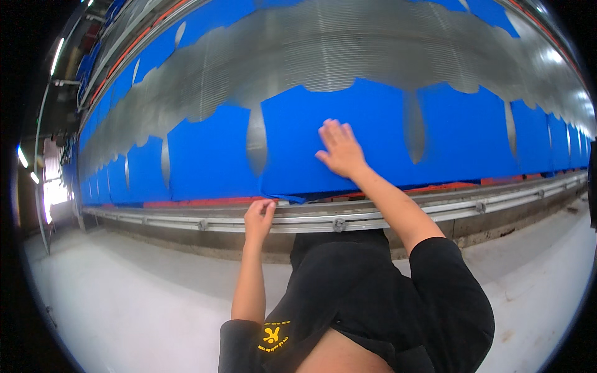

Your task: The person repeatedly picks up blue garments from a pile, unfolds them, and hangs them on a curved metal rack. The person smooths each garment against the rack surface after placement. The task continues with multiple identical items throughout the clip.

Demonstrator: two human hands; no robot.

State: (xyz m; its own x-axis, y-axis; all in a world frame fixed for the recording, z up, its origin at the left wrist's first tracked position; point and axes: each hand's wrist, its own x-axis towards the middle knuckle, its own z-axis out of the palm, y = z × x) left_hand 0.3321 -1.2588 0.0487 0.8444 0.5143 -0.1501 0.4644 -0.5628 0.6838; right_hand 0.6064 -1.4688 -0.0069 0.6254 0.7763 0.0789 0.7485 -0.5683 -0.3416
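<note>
A blue cloth panel (305,143), cut like a shirt body with its neck curve on the far side, lies on the long metal table (329,37) in front of me. My right hand (341,149) rests palm down on it with the fingers stretched out. At the near edge, left of centre, my left hand (258,217) is held with thumb and fingers curled together. Its fingertips are just below the panel's loose near corner, which is folded over. Whether any cloth is pinched between them is too small to make out.
More blue panels (208,155) run in a row to both sides, with others (174,53) along the far edge. A metal rail (298,225) with clamps borders the table, above a red strip (186,202). Pale floor (155,280) lies below.
</note>
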